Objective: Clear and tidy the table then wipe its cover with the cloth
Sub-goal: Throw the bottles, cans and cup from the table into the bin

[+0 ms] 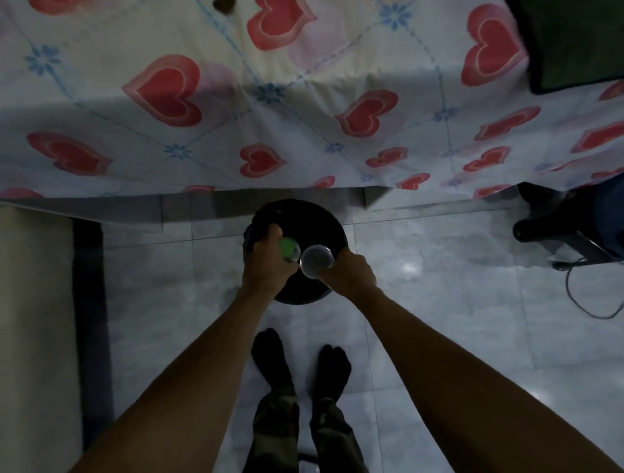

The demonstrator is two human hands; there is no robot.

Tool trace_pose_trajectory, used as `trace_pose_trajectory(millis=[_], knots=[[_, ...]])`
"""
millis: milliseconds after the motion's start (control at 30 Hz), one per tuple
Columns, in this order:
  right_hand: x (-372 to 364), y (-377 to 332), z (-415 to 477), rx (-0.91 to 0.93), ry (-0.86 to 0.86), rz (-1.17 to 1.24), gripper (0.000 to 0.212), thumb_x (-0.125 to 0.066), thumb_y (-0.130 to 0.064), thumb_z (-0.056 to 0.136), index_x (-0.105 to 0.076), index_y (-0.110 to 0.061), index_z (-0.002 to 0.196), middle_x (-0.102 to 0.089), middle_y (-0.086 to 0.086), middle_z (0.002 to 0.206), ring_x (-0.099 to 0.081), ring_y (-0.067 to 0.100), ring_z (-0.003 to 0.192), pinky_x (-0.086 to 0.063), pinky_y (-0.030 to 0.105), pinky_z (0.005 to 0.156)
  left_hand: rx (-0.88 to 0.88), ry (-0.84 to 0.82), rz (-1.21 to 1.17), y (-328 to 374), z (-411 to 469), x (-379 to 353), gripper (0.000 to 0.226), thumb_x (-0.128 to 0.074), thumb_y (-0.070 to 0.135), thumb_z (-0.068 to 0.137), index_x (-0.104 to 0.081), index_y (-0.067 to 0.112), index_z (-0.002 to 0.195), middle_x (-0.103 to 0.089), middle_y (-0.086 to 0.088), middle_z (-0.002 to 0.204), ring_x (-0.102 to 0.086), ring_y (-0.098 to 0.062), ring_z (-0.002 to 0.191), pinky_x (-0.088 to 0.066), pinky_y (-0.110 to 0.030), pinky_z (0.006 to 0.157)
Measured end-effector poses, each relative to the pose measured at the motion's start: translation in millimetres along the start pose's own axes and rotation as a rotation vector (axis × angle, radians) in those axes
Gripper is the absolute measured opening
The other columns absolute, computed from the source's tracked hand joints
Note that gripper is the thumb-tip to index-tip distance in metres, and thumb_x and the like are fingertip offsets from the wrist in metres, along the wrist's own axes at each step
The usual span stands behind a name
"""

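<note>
Two hands work low over a round black stool (314,233) that stands on the tiled floor (439,304) just in front of the tabletop edge, at about six o'clock from the heart-patterned table cover (236,111). The left hand (263,266) has its fingers clamped around a green-topped bottle (289,249), and the same hand seems to press a dark bundle (258,224) against the stool at its ten o'clock side; whether that bundle is the wiping cloth I cannot tell. The right hand (351,271) has its fingers closed on a clear cup (315,261), whose mouth faces the camera, and cup and bottle sit touching or very nearly so. The cover itself lies mostly bare, with a dark green-faced box (570,40) at its two o'clock corner and a small brown scrap (223,4) at twelve o'clock, so clearing looks unfinished and wiping has not begun. My reading is that the cup and bottle are being parked on the stool. Risk lies in the small seat: set near the rim, the bottle could tip and roll to the floor, and the light cup could be knocked off when a hand lets go beside it. A black cable (580,297) loops on the floor at three o'clock and could catch a foot (332,363) on the way to that corner.
</note>
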State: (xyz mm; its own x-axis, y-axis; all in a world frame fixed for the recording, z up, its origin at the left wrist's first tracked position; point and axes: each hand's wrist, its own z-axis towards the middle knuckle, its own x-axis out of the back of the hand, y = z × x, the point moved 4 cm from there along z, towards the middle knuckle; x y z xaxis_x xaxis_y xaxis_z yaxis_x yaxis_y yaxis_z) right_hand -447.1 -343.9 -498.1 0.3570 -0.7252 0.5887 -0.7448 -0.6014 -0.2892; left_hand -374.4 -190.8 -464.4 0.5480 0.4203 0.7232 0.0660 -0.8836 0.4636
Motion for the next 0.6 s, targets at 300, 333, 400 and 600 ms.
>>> trace_pose_trajectory(millis=[300,333,400,600], knots=[[-12,-1,6,0.01,-0.013,0.049,0.055,-0.07,-0.036,0.089,-0.052,-0.004,0.129,-0.068,0.014,0.108,-0.068,0.028,0.095,-0.05,0.03,0.069,0.018,-0.03,0.018,-4,-1,-11,0.066,-0.084,0.023,0.078,-0.043,0.013,0.13,-0.053,-0.018,0.134,-0.057,-0.039,0.121,-0.057,-0.049,0.09],[-12,-1,6,0.012,-0.007,0.053,0.056,-0.071,-0.035,0.089,-0.051,-0.003,0.13,-0.067,0.014,0.109,-0.068,0.028,0.095,-0.049,0.029,0.068,0.02,-0.032,0.017,-5,-2,-12,0.066,-0.083,0.023,0.079,-0.043,0.013,0.13,-0.052,-0.019,0.135,-0.057,-0.039,0.122,-0.057,-0.049,0.09],[-13,-1,6,0.029,0.008,0.073,0.058,-0.073,-0.035,0.087,-0.051,-0.003,0.131,-0.067,0.014,0.11,-0.066,0.025,0.09,-0.047,0.027,0.066,0.022,-0.034,0.016,-6,-2,-14,0.065,-0.083,0.022,0.08,-0.043,0.012,0.13,-0.052,-0.019,0.135,-0.057,-0.04,0.121,-0.058,-0.049,0.089],[-10,-3,4,0.06,0.021,0.101,0.045,-0.066,-0.032,0.093,-0.053,-0.001,0.122,-0.063,0.009,0.101,-0.061,0.023,0.083,-0.045,0.023,0.061,0.025,-0.013,0.029,-7,-2,-14,0.059,-0.081,0.026,0.081,-0.046,0.013,0.127,-0.055,-0.017,0.13,-0.059,-0.038,0.118,-0.054,-0.042,0.08]])
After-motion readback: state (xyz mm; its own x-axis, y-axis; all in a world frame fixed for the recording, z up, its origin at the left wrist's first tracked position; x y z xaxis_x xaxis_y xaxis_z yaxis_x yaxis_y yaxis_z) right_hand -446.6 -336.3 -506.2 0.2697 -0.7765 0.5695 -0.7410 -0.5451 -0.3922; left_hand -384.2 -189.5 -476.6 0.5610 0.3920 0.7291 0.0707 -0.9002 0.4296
